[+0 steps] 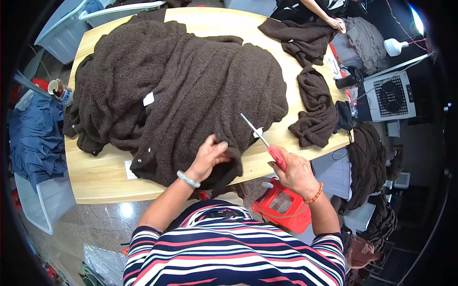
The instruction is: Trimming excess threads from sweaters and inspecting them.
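Observation:
A large heap of dark brown knitted garments [205, 86] covers most of the wooden table in front of me. At its near edge my left hand [208, 158] is closed on a fold of the knit, with some fingertips hidden by the cloth. My right hand [296, 174] grips a pair of red-handled scissors [255, 129], whose metal blades look closed and point away to the upper left over the garment. Beside the blades a small white tag [258, 132] shows at the heap's right edge. A white label [148, 99] lies on the knit farther left.
Another brown knitted piece [316, 109] lies at the table's right, and a co-worker's hand [338, 25] touches more brown knit at the far right. Below the table's edge stands a red plastic stool [286, 209]. A bin of blue cloth [36, 138] and a cup [55, 86] are at the left.

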A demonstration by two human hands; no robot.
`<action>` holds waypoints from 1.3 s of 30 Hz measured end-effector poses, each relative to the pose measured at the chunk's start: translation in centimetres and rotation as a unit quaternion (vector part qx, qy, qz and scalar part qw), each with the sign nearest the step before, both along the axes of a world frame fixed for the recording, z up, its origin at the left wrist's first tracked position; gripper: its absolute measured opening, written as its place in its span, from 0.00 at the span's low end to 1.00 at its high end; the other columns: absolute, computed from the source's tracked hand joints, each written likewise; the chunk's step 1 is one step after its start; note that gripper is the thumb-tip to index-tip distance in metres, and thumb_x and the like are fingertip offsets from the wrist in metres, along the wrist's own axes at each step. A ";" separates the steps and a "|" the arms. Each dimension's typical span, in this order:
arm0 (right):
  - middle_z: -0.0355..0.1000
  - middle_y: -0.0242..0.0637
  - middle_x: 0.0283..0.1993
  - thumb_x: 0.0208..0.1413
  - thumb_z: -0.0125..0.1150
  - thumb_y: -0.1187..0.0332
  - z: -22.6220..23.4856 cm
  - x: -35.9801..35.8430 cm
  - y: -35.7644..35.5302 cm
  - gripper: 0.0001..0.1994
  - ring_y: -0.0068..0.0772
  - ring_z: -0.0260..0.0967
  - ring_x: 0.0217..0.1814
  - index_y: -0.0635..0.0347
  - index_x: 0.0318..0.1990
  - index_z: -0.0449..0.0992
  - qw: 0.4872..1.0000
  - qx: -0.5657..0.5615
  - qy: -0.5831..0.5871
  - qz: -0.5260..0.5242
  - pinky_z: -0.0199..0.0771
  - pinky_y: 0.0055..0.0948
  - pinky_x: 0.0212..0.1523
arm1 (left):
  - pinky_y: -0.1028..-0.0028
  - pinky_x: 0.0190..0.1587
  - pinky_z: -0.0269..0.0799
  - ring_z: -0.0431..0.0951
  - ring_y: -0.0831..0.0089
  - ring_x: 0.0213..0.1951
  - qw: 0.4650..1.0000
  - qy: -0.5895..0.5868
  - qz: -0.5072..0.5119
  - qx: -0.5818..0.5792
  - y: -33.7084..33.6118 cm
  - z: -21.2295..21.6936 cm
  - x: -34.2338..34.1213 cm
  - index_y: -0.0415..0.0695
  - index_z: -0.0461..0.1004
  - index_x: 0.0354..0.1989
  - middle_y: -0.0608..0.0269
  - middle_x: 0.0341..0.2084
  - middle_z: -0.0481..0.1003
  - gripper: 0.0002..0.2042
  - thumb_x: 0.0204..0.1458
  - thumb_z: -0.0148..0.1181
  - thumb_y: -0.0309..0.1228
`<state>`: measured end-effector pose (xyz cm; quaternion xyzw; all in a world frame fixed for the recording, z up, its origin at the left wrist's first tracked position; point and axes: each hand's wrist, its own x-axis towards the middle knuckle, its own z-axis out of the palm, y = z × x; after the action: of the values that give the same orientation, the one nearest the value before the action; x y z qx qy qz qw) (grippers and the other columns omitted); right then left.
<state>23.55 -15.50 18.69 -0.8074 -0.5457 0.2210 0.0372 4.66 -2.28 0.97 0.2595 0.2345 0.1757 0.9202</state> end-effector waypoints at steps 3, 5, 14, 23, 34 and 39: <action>0.74 0.53 0.29 0.53 0.61 0.65 0.8 -1.1 -1.2 0.21 0.56 0.73 0.34 0.54 0.56 0.69 0.999 -0.041 0.009 0.021 0.73 0.46 0.37 | 0.82 0.37 0.70 0.74 0.84 0.33 0.987 0.061 0.129 0.069 0.6 -0.7 1.9 0.40 0.73 0.41 0.71 0.32 0.77 0.07 0.57 0.60 0.28; 0.73 0.52 0.27 0.53 0.61 0.64 1.6 -2.2 -1.6 0.21 0.56 0.73 0.33 0.54 0.56 0.70 0.997 -0.070 0.030 0.029 0.73 0.46 0.37 | 0.82 0.36 0.67 0.71 0.87 0.33 0.966 0.104 0.124 0.204 0.7 -1.1 1.4 0.40 0.76 0.34 0.74 0.32 0.76 0.03 0.57 0.60 0.26; 0.72 0.49 0.23 0.55 0.60 0.60 0.8 -4.1 -1.1 0.19 0.54 0.73 0.29 0.52 0.54 0.71 0.992 -0.093 0.061 0.056 0.72 0.48 0.34 | 0.80 0.35 0.66 0.68 0.83 0.32 0.872 0.147 0.108 0.455 1.4 -0.7 -0.3 0.33 0.75 0.32 0.67 0.26 0.73 0.03 0.53 0.59 0.21; 0.73 0.48 0.33 0.52 0.64 0.52 -3.3 -3.4 7.3 0.27 0.52 0.72 0.37 0.52 0.56 0.67 0.985 0.171 -0.034 0.005 0.72 0.45 0.39 | 0.80 0.38 0.69 0.70 0.84 0.35 0.893 0.104 0.040 0.436 0.5 0.2 -0.7 0.33 0.77 0.38 0.66 0.30 0.77 0.06 0.54 0.59 0.23; 0.76 0.51 0.38 0.50 0.64 0.64 -7.2 8.8 10.7 0.19 0.57 0.73 0.43 0.54 0.49 0.70 0.950 0.266 -0.007 -0.165 0.73 0.47 0.44 | 0.76 0.26 0.61 0.59 0.84 0.24 0.891 0.179 0.046 0.414 0.3 -2.0 -0.7 0.35 0.69 0.25 0.69 0.16 0.64 0.08 0.51 0.61 0.24; 0.75 0.52 0.38 0.53 0.63 0.64 -9.1 12.0 5.8 0.18 0.60 0.72 0.43 0.56 0.50 0.71 0.959 0.204 -0.036 -0.194 0.72 0.47 0.44 | 0.79 0.37 0.67 0.68 0.85 0.33 0.939 0.160 -0.002 0.303 1.5 -0.3 1.7 0.37 0.73 0.35 0.72 0.28 0.72 0.06 0.53 0.63 0.26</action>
<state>35.51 -9.69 9.60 -0.8805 -0.4127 0.0644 0.2242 6.40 -0.75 0.66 0.5514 0.3137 0.1928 0.7486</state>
